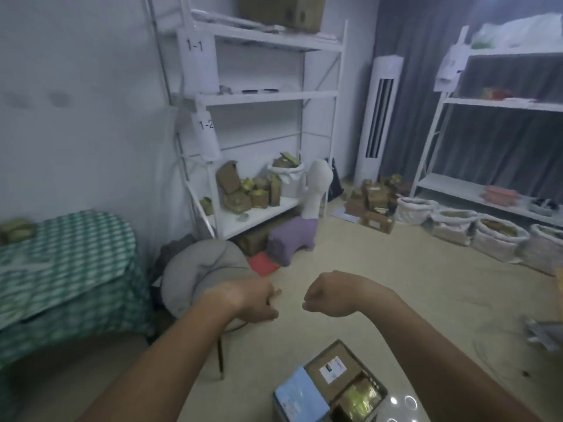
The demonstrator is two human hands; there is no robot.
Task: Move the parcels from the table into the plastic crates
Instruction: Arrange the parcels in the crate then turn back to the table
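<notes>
Both arms out in front, nothing in either one: my left hand (254, 300) has its fingers curled loosely and empty, my right hand (323, 295) is balled into a fist on nothing. They hang over bare floor (396, 284), well apart from the parcels (330, 383), which sit low in view near my body, brown and gold boxes packed side by side with a blue one. I can't tell if that's the table or already a crate. The table with the green check cloth (67, 263) stands off to my left, likely my next stop.
</notes>
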